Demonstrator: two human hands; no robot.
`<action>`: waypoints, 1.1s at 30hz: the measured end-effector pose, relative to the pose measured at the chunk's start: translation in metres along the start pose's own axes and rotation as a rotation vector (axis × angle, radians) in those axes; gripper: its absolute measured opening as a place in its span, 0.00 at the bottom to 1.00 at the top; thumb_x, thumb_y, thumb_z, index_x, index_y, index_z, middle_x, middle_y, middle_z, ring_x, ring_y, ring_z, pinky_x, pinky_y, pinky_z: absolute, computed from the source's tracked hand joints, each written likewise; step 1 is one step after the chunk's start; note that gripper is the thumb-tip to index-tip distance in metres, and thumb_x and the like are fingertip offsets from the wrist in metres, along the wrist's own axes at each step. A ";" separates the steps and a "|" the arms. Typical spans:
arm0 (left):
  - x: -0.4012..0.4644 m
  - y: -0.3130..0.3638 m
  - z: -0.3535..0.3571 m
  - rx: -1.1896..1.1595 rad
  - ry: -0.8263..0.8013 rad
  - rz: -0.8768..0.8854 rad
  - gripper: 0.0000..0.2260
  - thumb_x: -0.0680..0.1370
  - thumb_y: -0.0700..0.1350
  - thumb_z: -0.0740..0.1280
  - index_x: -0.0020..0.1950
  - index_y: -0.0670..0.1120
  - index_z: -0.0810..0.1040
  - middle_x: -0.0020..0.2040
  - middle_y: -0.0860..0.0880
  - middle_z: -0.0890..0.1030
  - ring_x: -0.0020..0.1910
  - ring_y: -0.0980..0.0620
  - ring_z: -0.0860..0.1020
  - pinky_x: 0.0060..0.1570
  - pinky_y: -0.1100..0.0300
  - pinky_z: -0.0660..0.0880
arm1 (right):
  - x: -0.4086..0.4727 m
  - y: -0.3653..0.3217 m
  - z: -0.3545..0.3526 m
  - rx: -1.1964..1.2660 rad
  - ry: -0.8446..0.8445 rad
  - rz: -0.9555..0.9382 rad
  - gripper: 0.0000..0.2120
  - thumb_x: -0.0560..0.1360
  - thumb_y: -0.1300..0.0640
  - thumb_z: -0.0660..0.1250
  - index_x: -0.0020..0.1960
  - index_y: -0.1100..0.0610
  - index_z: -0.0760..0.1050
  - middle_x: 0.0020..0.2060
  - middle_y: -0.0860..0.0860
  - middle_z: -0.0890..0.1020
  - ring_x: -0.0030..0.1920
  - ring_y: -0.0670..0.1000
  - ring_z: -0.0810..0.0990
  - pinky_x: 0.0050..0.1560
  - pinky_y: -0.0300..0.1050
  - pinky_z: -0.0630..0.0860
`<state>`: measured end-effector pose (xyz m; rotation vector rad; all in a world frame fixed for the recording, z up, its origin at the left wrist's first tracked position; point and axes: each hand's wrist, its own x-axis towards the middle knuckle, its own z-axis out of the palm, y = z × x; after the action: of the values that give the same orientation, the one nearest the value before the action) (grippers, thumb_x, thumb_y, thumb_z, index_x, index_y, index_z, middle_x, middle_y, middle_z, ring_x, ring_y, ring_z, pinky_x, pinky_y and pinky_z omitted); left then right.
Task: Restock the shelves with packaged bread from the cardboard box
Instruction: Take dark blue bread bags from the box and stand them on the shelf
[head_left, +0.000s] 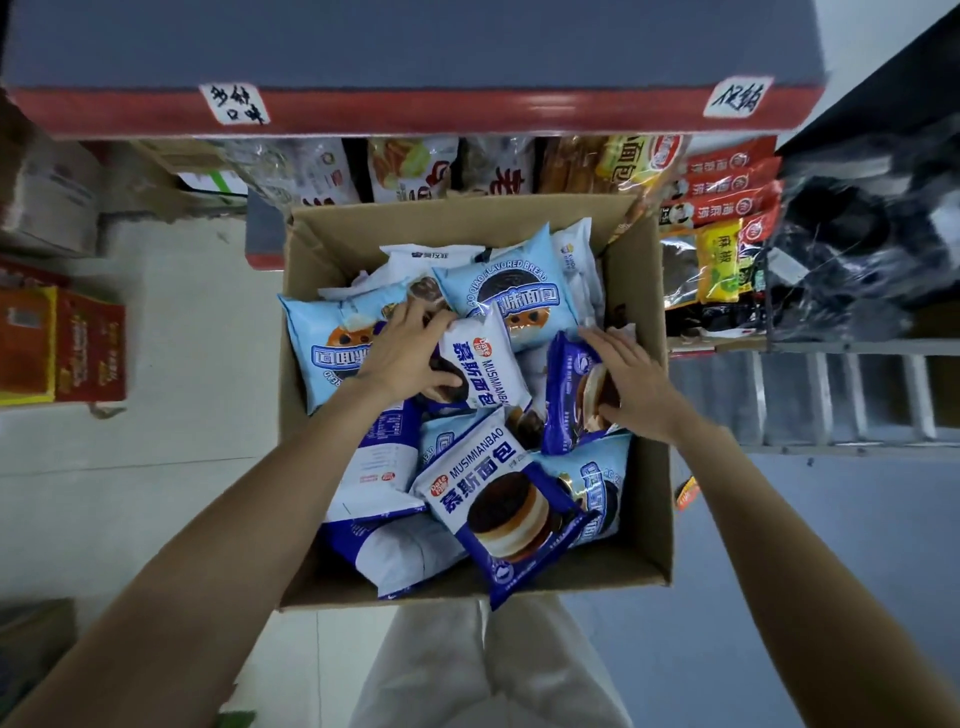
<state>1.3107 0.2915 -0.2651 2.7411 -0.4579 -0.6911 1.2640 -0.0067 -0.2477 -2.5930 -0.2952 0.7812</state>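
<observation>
Nearest to us are our two bare arms, reaching down and forward into the cardboard box (641, 519). We start at the grip. Our left hand (402, 358) curls round a white and blue Musimianbao bread pack (480, 364) near the middle of the box; the thumb sits low on the pack and the fingers bend over its top edge. Our right hand (626, 379) lies on a dark blue bread pack (566, 395) by the right wall of the box, with the fingers mostly straight and the thumb tucked at its lower edge. We cannot tell if that hand has really caught hold yet.

Round these two lie many more packs, all loose and piled any way up. A light blue Oreo-flavored bread pack (514, 291) sits just behind our hands, and another Musimianbao pack (498, 499) lies close to us, poking over the near wall. The box is quite full.

We think these packs are light, puffy and soft, with shiny wrap that may slip. We should hold each one by its sides or its crimped end and not squeeze the bun.

Past the box is the shelf (415, 111) with a red edge. Under it stand other snack bags (410, 169).
</observation>
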 end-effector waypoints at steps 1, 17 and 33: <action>-0.001 0.002 -0.001 0.002 0.004 0.014 0.36 0.68 0.56 0.74 0.70 0.45 0.64 0.67 0.43 0.66 0.66 0.43 0.64 0.61 0.50 0.67 | 0.004 0.003 -0.003 -0.020 -0.057 0.000 0.48 0.66 0.61 0.73 0.77 0.51 0.48 0.74 0.52 0.60 0.75 0.53 0.53 0.74 0.55 0.51; -0.054 0.023 -0.045 -0.879 0.377 -0.393 0.29 0.70 0.50 0.74 0.65 0.46 0.65 0.60 0.49 0.77 0.59 0.52 0.74 0.61 0.54 0.70 | -0.029 -0.035 -0.064 0.525 0.368 0.192 0.36 0.67 0.49 0.75 0.68 0.58 0.62 0.51 0.49 0.77 0.50 0.50 0.76 0.47 0.39 0.70; -0.113 0.054 -0.116 -1.221 0.587 -0.274 0.26 0.77 0.47 0.67 0.70 0.49 0.59 0.65 0.50 0.72 0.63 0.53 0.72 0.65 0.53 0.69 | -0.075 -0.121 -0.126 1.280 0.224 0.140 0.28 0.76 0.61 0.65 0.68 0.42 0.58 0.56 0.55 0.80 0.48 0.54 0.83 0.48 0.54 0.80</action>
<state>1.2612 0.3055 -0.1027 1.6725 0.3848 -0.0780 1.2639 0.0363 -0.0621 -1.4465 0.3664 0.4489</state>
